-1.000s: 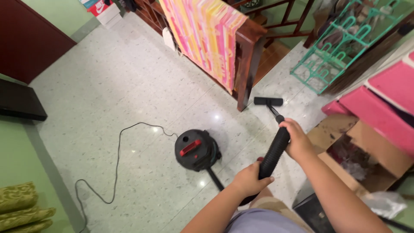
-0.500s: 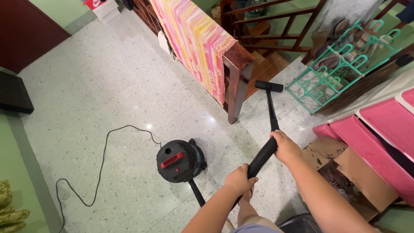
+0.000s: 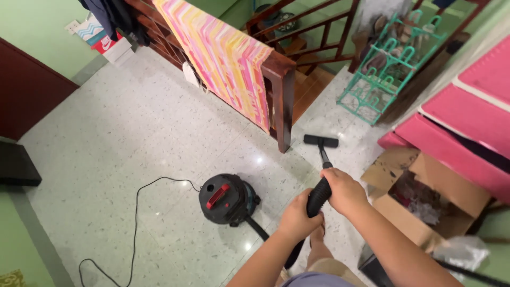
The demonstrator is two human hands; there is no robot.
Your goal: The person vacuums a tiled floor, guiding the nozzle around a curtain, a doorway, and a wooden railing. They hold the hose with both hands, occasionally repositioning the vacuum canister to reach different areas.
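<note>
- Both hands are on the black vacuum wand [image 3: 320, 187]: the right hand [image 3: 344, 190] is wrapped tight round the upper grip, the left hand [image 3: 295, 219] closed round it just below, nearer the body.
- From that grip the wand runs away from the person, its long axis sloping down and forward to the floor head [image 3: 321, 141], which sits flat on the speckled floor [image 3: 133, 138].
- The head lies crosswise to the wand and points toward the stair opening, just beside the foot of the wooden railing post [image 3: 284, 101].
- The hose [image 3: 260, 229] trails back from the grip to the round black canister [image 3: 227, 200], which stands near the person's feet.
- Risk, as I judge it: a hard forward push could knock the head into the post, or run it over the stair edge.
- The open cardboard box [image 3: 425, 196] sits close on the right; a sideways swing could catch its flap.
- The power cord [image 3: 137, 212] loops loose over the floor behind the canister, and a tug on the hose could drag the canister over it or tangle it underfoot.
</note>
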